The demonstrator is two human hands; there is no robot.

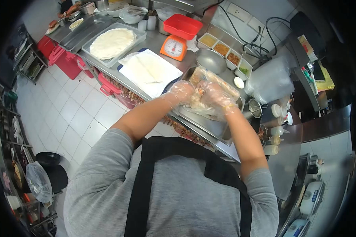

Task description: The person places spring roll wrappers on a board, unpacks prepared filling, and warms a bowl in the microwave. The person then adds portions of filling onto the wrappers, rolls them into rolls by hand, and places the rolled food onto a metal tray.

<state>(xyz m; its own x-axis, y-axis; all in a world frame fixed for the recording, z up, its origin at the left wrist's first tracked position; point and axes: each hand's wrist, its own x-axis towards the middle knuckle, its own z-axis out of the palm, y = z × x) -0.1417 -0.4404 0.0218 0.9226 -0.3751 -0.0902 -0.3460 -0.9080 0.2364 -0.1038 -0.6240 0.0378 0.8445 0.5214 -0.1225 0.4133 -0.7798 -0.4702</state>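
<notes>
My left hand [182,91] and my right hand [215,94], both in clear plastic gloves, are close together over a metal tray [194,118]. Between them is a pale, lumpy food mixture [197,99] with orange bits, partly hidden by the fingers and clear plastic. The fingers of both hands are curled in at this mixture. Just behind my right hand lies a long pale roll [225,85] that looks wrapped in clear film. Left of the tray, a folded white sheet [148,69] of thin, wrapper-like food rests on a white cutting board [162,86].
An orange kitchen scale [173,47] and a red basket [183,26] stand behind the board. A clear tray [138,38] holds round white sheets [112,42]. Small containers of toppings [221,49], a metal bowl [211,61], plastic bags [271,81] and squeeze bottles [273,140] sit rightward.
</notes>
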